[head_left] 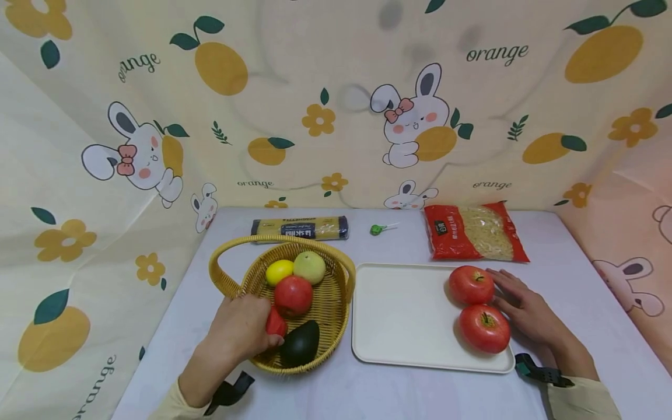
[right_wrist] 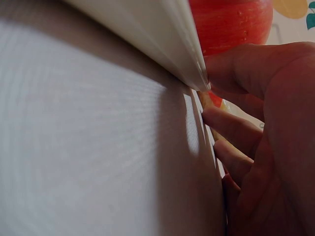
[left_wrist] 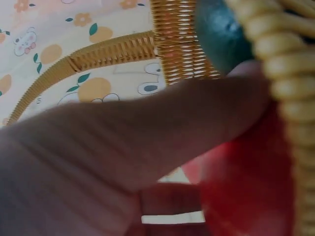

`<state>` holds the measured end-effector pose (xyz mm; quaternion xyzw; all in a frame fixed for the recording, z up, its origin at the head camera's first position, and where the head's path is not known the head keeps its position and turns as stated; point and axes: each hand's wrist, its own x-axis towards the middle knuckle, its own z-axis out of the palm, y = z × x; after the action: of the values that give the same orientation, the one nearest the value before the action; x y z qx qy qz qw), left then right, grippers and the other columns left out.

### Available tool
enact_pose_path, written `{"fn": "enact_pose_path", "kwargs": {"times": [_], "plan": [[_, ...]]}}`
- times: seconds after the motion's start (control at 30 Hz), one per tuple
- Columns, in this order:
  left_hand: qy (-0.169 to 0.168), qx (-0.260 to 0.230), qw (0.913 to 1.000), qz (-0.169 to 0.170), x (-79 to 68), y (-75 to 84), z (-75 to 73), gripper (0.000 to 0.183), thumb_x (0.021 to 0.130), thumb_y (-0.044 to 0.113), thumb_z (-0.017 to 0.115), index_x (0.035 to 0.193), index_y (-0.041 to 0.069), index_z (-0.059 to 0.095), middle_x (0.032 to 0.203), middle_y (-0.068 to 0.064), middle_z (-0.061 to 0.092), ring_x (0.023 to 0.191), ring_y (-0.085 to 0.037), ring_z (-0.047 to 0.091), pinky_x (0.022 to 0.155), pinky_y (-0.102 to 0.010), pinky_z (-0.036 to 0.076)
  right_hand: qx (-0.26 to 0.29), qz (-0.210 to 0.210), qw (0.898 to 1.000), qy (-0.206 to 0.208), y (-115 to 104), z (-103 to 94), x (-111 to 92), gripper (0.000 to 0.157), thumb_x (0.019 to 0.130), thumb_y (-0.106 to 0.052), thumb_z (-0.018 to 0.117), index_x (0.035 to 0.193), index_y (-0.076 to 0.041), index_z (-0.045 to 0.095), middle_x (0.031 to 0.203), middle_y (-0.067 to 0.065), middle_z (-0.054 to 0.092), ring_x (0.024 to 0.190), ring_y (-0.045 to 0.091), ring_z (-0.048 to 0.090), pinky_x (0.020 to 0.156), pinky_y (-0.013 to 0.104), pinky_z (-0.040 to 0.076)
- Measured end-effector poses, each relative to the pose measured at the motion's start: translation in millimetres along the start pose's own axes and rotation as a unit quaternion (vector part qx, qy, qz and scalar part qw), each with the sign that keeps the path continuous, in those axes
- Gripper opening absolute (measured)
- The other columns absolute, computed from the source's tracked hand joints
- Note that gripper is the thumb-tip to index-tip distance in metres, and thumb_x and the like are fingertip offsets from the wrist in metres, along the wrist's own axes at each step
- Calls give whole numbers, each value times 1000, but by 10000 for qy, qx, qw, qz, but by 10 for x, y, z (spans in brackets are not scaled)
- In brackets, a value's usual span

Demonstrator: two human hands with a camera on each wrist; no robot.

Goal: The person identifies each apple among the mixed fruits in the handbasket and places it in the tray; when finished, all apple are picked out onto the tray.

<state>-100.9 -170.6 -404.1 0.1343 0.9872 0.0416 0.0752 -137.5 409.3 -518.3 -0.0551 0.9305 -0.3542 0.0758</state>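
Fingers of left hand (head_left: 238, 329) curled round red fruit (head_left: 275, 322) inside basket (head_left: 336, 303), avocado (head_left: 300, 343) just beside fingertips. Pick step imo; next lift over rim w/o snagging. Right hand (head_left: 525, 309) flat, fingers relaxed, touching tray (head_left: 399, 315) edge by tomatoes (head_left: 471, 284).

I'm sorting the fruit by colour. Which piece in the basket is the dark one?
The avocado, dark green and nearly black, at the basket's near edge. The other fruit there is yellow, pale green or red.
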Motion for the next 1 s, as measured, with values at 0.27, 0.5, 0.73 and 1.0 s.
{"fn": "enact_pose_path", "kwargs": {"times": [0.27,0.5,0.73,1.0], "plan": [[-366,-540,9975,268,-10,-22,-61,52,65,30,107,92,8,68,77,-3,62,70,-21,58,64,-40,55,45,49,10000,-36,8,11,-6,75,108,-31,68,172,-12,33,175,35,25,162,61,12,104,94,31],[-370,-1616,9853,403,-21,-163,-158,64,70,25,103,124,8,73,105,-1,74,95,-20,66,82,-45,66,75,64,9999,-72,-18,-8,2,76,108,-35,68,173,-13,33,176,34,23,162,61,13,105,94,31],[2,-3041,9469,1046,-43,-227,-192,84,80,27,98,154,15,60,141,-4,70,123,-28,66,93,-46,68,93,28,9999,-81,-5,-19,-5,76,109,-33,67,173,-12,33,175,35,23,161,62,14,105,93,32],[611,-4231,8840,1890,-40,-47,-75,86,82,22,97,157,29,56,154,0,63,133,-27,65,105,-41,63,148,57,9998,-85,-3,-9,0,75,109,-33,67,172,-12,33,175,34,24,162,62,11,105,94,30]]}}
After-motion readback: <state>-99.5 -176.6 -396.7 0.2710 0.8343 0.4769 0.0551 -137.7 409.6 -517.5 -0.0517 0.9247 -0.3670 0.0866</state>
